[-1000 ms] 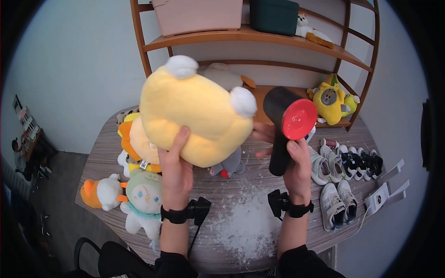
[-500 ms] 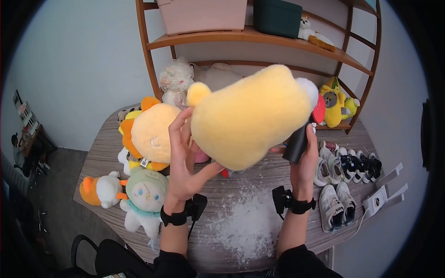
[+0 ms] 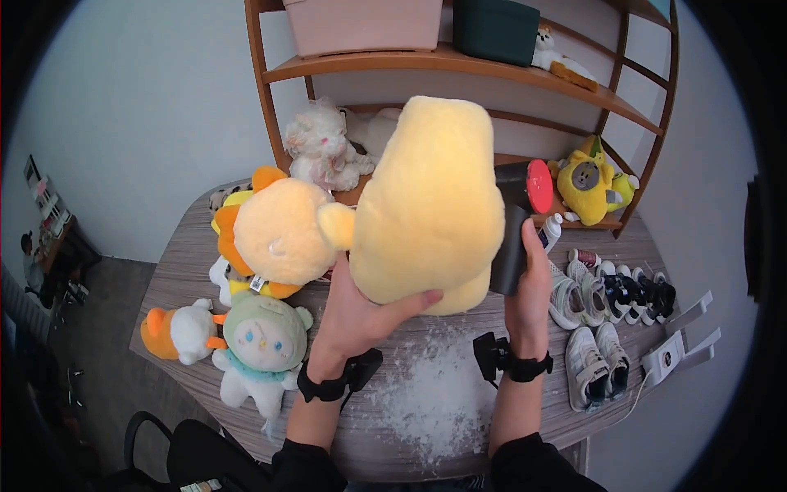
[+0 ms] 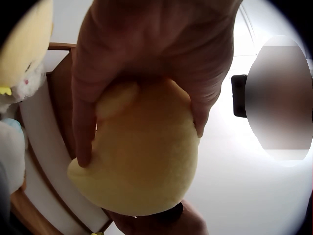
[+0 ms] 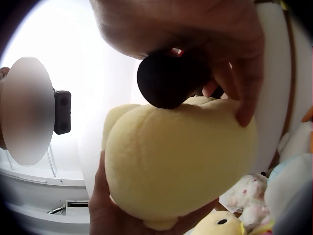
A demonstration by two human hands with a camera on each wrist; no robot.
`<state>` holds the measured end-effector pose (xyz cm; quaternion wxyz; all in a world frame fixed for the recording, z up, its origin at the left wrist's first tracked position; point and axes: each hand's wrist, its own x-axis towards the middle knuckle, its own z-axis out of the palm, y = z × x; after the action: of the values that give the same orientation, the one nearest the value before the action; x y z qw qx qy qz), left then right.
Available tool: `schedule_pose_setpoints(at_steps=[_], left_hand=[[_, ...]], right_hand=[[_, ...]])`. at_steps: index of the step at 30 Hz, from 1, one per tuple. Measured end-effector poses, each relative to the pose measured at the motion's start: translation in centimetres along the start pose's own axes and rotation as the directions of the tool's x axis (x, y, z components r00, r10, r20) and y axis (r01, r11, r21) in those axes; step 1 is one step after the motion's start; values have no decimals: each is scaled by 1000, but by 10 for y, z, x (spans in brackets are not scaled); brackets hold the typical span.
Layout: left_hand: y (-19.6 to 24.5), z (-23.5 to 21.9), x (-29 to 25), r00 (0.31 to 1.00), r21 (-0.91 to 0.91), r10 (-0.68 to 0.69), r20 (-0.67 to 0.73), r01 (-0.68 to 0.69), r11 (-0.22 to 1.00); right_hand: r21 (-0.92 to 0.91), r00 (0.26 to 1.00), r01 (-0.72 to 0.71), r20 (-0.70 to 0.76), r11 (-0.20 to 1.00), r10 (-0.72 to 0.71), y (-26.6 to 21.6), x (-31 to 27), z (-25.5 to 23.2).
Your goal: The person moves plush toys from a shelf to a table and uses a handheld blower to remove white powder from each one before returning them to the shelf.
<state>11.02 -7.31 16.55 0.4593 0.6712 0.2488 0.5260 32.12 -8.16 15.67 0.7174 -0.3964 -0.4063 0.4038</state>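
Observation:
A pale yellow plush toy (image 3: 430, 205) is held up over the table, standing roughly upright. My left hand (image 3: 361, 316) grips its lower left side, thumb across the front; in the left wrist view, fingers and thumb (image 4: 200, 115) press into opposite sides. In my right hand (image 3: 531, 287) is a black hair dryer (image 3: 510, 254) with a round red end (image 3: 539, 187), gripped by its handle. The right wrist view shows the handle's end (image 5: 164, 81) right against the plush, and a right fingertip (image 5: 244, 115) touching the fabric. Part of the dryer is hidden behind the plush.
White flakes (image 3: 430, 402) are scattered over the table's front middle. Several plush toys, including one in a green hood (image 3: 266, 332), lie on the left. Shoes (image 3: 594, 365) and a white device with antennas (image 3: 668, 357) stand right. A wooden shelf (image 3: 467, 64) rises behind.
The plush has turned from lying tilted, white feet showing, to upright with its plain side facing me. My left hand has shifted its grip to the lower left. The right hand keeps the hair dryer.

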Motion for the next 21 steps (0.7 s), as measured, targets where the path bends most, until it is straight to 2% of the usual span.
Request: schedule_pose_setpoints(at_steps=[3,5,8,9,12,13,15,18,20,21], left_hand=[[1,15,2,970,-77,33,-240,-53,996],[-7,15,4,940,71,97,-326,-78,994],[-12,17,4,900,255,202,-386,-106,961],[-13,19,4,886,308,242,-396,-121,944],[-18,22,3,855,428,331,-399,-146,892],[-17,23,1,859,481,338,-385,-126,868],[-14,22,0,861,580,363,-358,-99,808],[-14,19,-3,902,424,326,-284,-187,886],[-15,18,-4,945,98,174,-276,-152,983],[-15,19,-3,962,-75,102,-252,-125,989]], right_hand=[[118,995,82,42,990,-87,-2,-6,6],[199,980,160,84,967,-179,-3,-8,8],[451,908,171,272,876,-317,0,-12,1],[431,887,140,345,891,-306,-4,-15,0],[192,873,104,453,976,-182,-13,-26,-4],[146,889,58,442,988,-117,-14,-27,-3],[158,900,79,413,984,-138,-12,-29,2],[161,902,87,407,983,-147,-13,-27,5],[155,903,76,408,985,-134,-12,-28,4],[160,901,87,409,983,-146,-12,-29,3]])
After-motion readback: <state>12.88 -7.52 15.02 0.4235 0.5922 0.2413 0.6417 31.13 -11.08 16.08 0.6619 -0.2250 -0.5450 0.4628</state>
